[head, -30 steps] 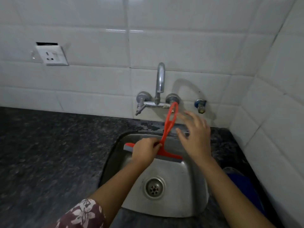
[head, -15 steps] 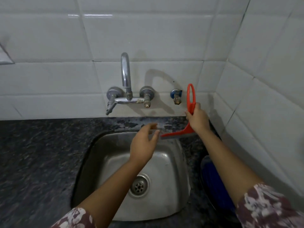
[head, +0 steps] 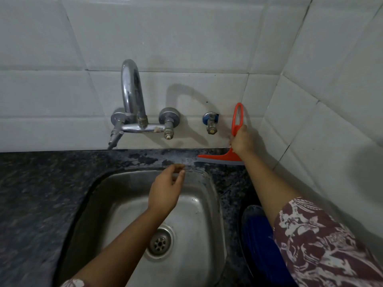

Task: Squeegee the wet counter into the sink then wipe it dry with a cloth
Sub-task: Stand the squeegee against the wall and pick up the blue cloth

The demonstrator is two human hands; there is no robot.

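The person's right hand [head: 241, 141] was stretched out to the back right corner, its fingers [head: 244, 131] wrapped tight round the handle of the orange squeegee [head: 219, 157]. The handle's loop stood upright against the white tiled wall [head: 186, 38]. The grey-edged blade lay flat on the dark speckled tabletop [head: 31, 193], on the narrow strip between the wall and the back rim of the steel sink [head: 199, 204], and pointed left toward the tap [head: 132, 96]. That strip showed pale wet patches. A small blue-collared valve [head: 211, 123] stuck out of the wall just left of the handle.

The left hand [head: 165, 193] hung over the sink's basin, holding nothing, its fingers loosely curled and its thumb near the fingertips, close to the back rim but apart from the blade. Below it sat the drain [head: 159, 243]. A dark blue thing [head: 257, 235] lay on the tabletop right of the sink, partly under the patterned sleeve [head: 321, 245]; I could not tell what it was.
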